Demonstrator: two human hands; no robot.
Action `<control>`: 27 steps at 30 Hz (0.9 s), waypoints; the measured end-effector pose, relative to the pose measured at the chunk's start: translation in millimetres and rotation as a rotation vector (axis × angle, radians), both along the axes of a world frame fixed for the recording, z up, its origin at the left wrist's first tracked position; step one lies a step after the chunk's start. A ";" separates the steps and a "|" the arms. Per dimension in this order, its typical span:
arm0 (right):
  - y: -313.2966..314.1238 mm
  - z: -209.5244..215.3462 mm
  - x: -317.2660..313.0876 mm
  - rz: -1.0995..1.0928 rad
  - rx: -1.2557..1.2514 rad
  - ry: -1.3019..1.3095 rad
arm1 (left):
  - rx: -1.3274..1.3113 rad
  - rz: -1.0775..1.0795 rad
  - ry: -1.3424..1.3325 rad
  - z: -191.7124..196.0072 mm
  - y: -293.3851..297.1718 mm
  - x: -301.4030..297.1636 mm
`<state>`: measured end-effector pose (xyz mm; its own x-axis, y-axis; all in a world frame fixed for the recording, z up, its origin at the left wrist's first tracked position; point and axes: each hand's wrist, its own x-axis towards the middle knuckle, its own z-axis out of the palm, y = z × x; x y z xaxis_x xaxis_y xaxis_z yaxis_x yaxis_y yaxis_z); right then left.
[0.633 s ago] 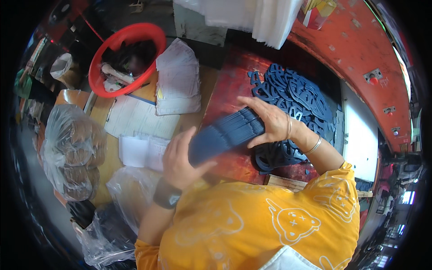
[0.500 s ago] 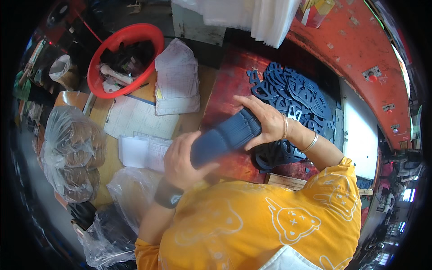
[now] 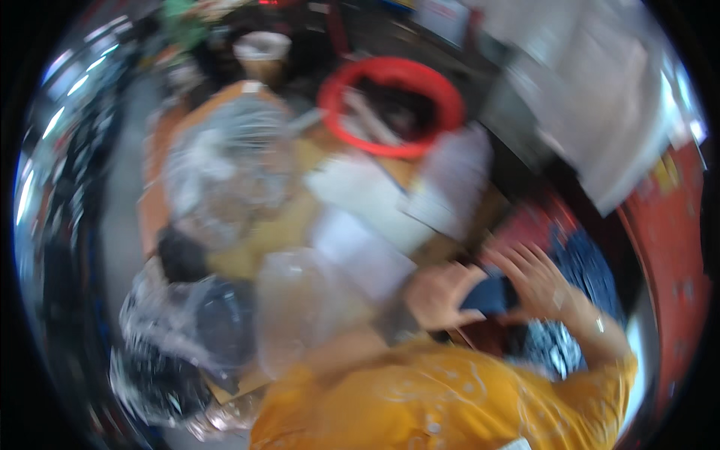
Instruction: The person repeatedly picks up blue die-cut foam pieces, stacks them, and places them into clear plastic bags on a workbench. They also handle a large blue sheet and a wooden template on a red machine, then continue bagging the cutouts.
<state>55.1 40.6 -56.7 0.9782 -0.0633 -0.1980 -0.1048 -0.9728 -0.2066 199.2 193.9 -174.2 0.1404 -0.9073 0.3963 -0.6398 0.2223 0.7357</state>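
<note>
Between my two hands is a stack of dark blue flat pieces, smeared by motion. My left hand is closed on its left end, thumb on the near side. My right hand wraps the right end, fingers pointing away from me over the top. Beyond and below my right hand lie dark blue cut-out scraps on a red work surface. The edges of the single pieces are too blurred to make out.
White papers lie left of my hands. A clear plastic bag is near my left forearm, with a bag of brown bundles further left. Beyond stands a red basin holding dark scraps. A red machine beam is at the right.
The view has swung left, so the table, basin and bags now appear further right. Both hands still hold the stack, now more levelled and closer together in the picture.
</note>
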 end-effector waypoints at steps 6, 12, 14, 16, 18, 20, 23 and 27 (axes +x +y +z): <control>-7.2 -13.6 -29.6 -0.107 -0.041 -0.163 | -0.145 0.087 -0.034 6.5 -0.4 -7.6; 0.5 -21.1 -39.4 -0.088 -0.112 -0.247 | -0.139 0.022 -0.006 3.7 -2.9 -11.0; 8.6 -11.3 -37.9 -0.163 -0.068 -0.136 | -0.049 -0.018 -0.014 1.1 -4.3 -9.6; 14.5 -1.5 -32.9 -0.303 0.049 0.057 | -0.015 -0.048 -0.035 -2.7 -5.6 -8.1; 16.5 4.6 -23.5 -0.085 -0.156 -0.065 | -0.055 -0.084 -0.022 -5.8 -6.1 -7.5; 14.9 4.6 -9.7 0.110 -0.139 -0.143 | -0.049 -0.070 -0.044 -7.4 -5.7 -8.2; 14.9 -0.2 9.2 -0.066 0.139 0.179 | -0.050 -0.012 0.019 -5.4 -1.5 -8.8; 15.1 7.9 39.9 0.089 0.245 0.218 | -0.271 0.180 0.144 -1.7 31.2 3.4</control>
